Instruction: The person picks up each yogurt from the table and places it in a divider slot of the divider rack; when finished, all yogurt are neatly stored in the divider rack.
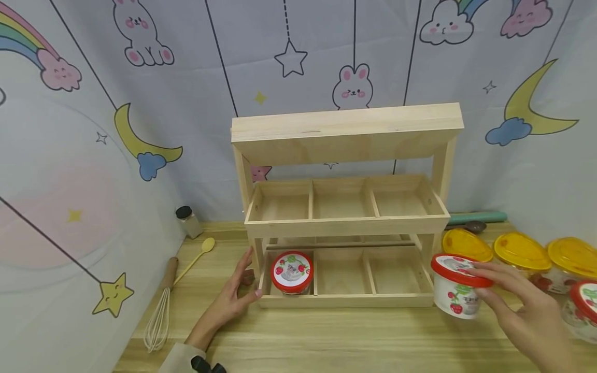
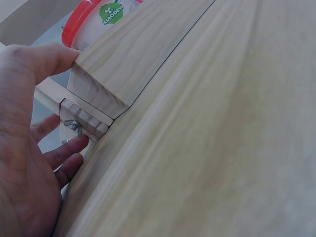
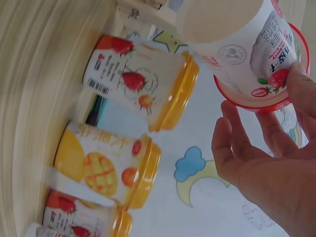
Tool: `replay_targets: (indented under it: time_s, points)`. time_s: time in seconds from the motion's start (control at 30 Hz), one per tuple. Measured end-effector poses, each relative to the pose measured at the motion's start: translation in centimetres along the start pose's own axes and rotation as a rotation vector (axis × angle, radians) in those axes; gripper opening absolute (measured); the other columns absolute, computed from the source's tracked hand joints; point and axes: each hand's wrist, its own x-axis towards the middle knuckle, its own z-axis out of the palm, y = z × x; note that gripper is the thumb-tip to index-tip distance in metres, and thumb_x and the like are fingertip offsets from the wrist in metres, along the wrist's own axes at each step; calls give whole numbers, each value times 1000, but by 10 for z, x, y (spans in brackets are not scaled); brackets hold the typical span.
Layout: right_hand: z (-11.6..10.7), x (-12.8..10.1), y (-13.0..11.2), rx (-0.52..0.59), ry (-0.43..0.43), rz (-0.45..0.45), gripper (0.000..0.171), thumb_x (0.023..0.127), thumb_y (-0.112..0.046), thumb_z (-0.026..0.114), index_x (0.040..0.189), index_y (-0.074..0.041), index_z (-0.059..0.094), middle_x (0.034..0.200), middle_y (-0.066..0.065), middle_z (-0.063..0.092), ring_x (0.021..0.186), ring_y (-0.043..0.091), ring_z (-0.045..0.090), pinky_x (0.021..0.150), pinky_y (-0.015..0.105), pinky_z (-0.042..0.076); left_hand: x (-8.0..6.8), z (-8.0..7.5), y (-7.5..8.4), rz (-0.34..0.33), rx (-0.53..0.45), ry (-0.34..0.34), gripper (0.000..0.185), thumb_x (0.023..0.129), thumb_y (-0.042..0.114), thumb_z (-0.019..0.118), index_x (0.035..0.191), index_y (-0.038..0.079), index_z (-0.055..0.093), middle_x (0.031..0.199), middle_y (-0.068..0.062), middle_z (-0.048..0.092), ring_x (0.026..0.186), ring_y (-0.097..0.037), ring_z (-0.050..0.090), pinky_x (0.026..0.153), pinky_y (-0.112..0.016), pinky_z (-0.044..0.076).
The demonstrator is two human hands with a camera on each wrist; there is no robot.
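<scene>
A white yogurt cup (image 1: 457, 290) with a red lid and strawberry print hangs just right of the wooden rack (image 1: 347, 226). My right hand (image 1: 529, 305) grips it by the rim, thumb on the side; the right wrist view shows the tilted cup (image 3: 247, 49) from its base. A similar red-lidded cup (image 1: 292, 273) stands in the lower tray's left compartment. My left hand (image 1: 229, 295) rests against that tray's left end, fingers spread. In the left wrist view, the thumb touches the tray's corner and other fingers lie near a wing nut (image 2: 74, 125).
Yellow-lidded cups (image 1: 521, 251) stand right of the rack, with another red-lidded cup (image 1: 585, 303) in front. A whisk (image 1: 160, 311), a yellow spoon (image 1: 196, 256) and a black-capped jar (image 1: 188, 221) are at left. A green roll (image 1: 482, 218) and a dark spoon (image 1: 474, 227) lie at the back right.
</scene>
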Motion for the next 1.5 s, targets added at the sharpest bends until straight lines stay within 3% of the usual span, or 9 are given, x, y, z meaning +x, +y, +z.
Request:
replay_targets:
  time_s: [0.3,0.6,0.77,0.97,1.1,1.23,1.5]
  points:
    - [21,10,-13,90,11,-56,55,77,15,87,123,-15,81,130,-31,69,117,-19,57,96,-2,39,1,0,-2,-34,-21,-9,101,96,9,77,174,21,14,167,-29,37,135,-29,61,109,-41,52]
    - [39,16,-29,139,-19,-96,57,75,16,87,123,-15,80,129,-25,71,122,-18,59,101,-1,39,0,-1,1,-30,-32,-11,103,95,9,77,174,21,12,168,-27,37,135,-19,60,110,-37,51]
    - [48,17,-32,166,-40,-100,52,75,16,87,118,-14,82,130,-21,72,126,-17,59,103,0,41,0,-1,-1,-17,-39,-10,102,96,8,76,174,20,13,167,-29,37,136,-22,60,110,-37,51]
    - [57,21,-37,158,-61,-114,50,74,13,88,115,-17,83,124,-1,78,124,-18,58,105,1,39,0,-1,-3,7,-33,-10,101,96,6,76,174,19,14,166,-31,37,135,-24,61,109,-37,52]
    - [62,23,-42,164,-76,-110,50,76,11,89,115,-20,83,122,10,79,123,-19,58,104,1,40,1,-1,-2,-7,-39,-12,101,96,7,76,174,19,14,167,-30,37,136,-20,60,110,-36,52]
    - [67,26,-46,188,-76,-94,46,77,8,90,113,-19,84,122,11,80,122,-18,59,102,1,41,0,-1,-1,-17,-46,-13,101,96,7,76,174,20,13,167,-29,37,136,-18,59,110,-36,52]
    - [81,26,-53,178,-49,-59,39,79,3,90,112,-18,85,121,12,81,114,-18,58,87,4,45,0,0,-1,-28,-45,-24,103,96,8,76,175,21,12,167,-28,37,136,-17,60,111,-36,51]
